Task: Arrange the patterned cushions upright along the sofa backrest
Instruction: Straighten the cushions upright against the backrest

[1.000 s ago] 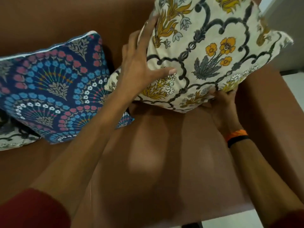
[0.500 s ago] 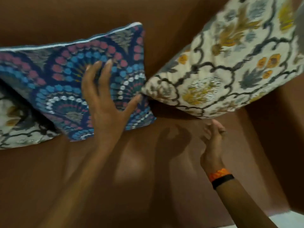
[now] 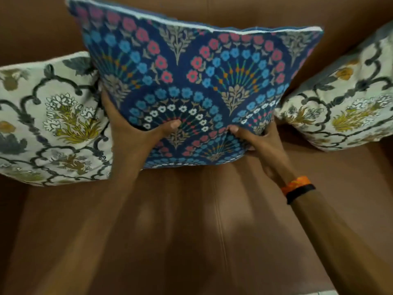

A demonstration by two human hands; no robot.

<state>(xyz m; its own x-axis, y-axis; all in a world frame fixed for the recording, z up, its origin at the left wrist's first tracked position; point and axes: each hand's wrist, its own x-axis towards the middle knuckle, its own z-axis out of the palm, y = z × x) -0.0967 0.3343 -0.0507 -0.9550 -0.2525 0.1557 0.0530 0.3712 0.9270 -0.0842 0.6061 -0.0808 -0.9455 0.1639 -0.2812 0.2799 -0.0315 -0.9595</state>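
Note:
A blue cushion with pink and blue flower fans stands upright in the middle against the brown sofa backrest. My left hand grips its lower left edge, thumb on the front. My right hand grips its lower right corner. A cream floral cushion leans against the backrest on the left, touching the blue one. A second cream floral cushion leans tilted on the right.
The brown sofa seat stretches toward me, with a seam down its middle. An orange and black band sits on my right wrist. A sliver of pale floor shows at the bottom right.
Both hands left the cream cushion on the right and moved to the blue cushion. It is now gripped by both hands and stands centred between the two cream cushions.

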